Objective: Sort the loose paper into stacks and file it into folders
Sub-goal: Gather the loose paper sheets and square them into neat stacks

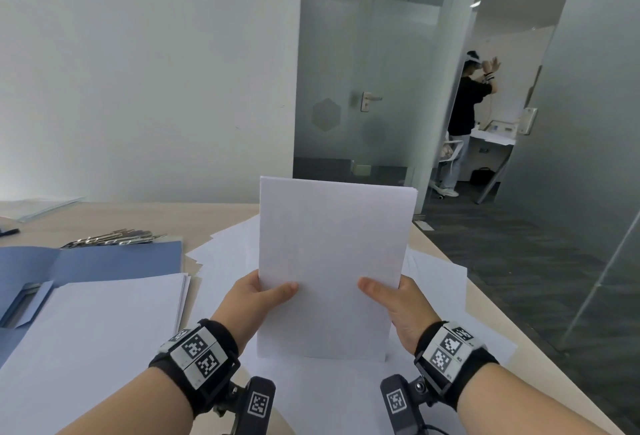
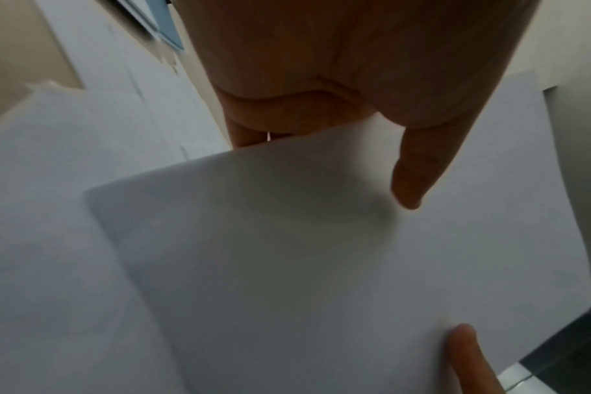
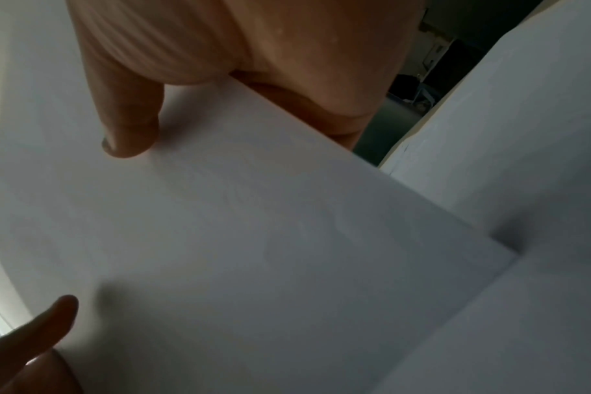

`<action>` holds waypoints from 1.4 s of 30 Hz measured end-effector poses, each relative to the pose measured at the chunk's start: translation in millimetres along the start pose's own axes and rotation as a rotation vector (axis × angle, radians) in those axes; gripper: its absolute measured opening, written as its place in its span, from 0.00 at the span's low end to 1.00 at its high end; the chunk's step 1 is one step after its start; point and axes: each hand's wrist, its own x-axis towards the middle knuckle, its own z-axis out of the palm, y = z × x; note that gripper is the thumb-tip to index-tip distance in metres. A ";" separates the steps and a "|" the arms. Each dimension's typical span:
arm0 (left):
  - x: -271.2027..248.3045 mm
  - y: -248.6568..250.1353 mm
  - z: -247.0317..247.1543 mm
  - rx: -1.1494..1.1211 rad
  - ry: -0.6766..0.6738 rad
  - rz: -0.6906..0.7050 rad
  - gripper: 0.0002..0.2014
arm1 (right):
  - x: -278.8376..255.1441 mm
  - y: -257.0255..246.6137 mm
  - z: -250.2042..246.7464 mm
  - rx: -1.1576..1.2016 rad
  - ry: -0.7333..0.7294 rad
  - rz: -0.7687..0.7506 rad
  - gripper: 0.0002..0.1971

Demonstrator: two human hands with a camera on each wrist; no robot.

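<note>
Over the table point(image 1: 221, 219): paper stack point(image 1: 329, 261) held upright, bottom edge on loose sheets point(image 1: 225, 254).
Left hand point(image 1: 254, 299): grip pinches stack's left edge.
Right hand point(image 1: 398, 303): grip pinches right edge.
Far left: blue folder point(image 1: 104, 261).

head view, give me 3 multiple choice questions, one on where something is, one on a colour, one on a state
1. Where does the blue folder lie relative to the held paper stack?
A. to its left
B. to its right
C. on top of it

2. What colour is the folder?
A. red
B. blue
C. yellow

3. How is the held paper stack positioned?
A. lying flat on the table
B. crumpled into a ball
C. stood upright on its bottom edge, gripped at both sides

Answers:
1 A, the folder lies open at the left of the table.
2 B, its open cover is plainly blue.
3 C, the left hand and right hand each pinch a side edge, thumbs in front, with the bottom edge down on the loose sheets.
</note>
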 end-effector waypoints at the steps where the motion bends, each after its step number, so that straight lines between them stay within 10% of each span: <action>1: -1.1 -3.2 0.3 0.021 0.005 -0.022 0.22 | -1.2 2.0 0.2 -0.019 0.003 0.004 0.14; 5: -4.9 -3.9 -2.0 0.142 0.081 -0.022 0.08 | -1.6 -0.3 8.2 -0.070 0.036 -0.036 0.07; 27: -103.5 8.3 -244.4 0.358 0.515 -0.444 0.19 | 5.0 54.9 235.0 -0.406 -0.458 0.304 0.09; 42: -112.6 1.1 -273.8 0.642 0.559 -0.436 0.28 | 9.4 65.9 270.9 -0.608 -0.296 0.294 0.12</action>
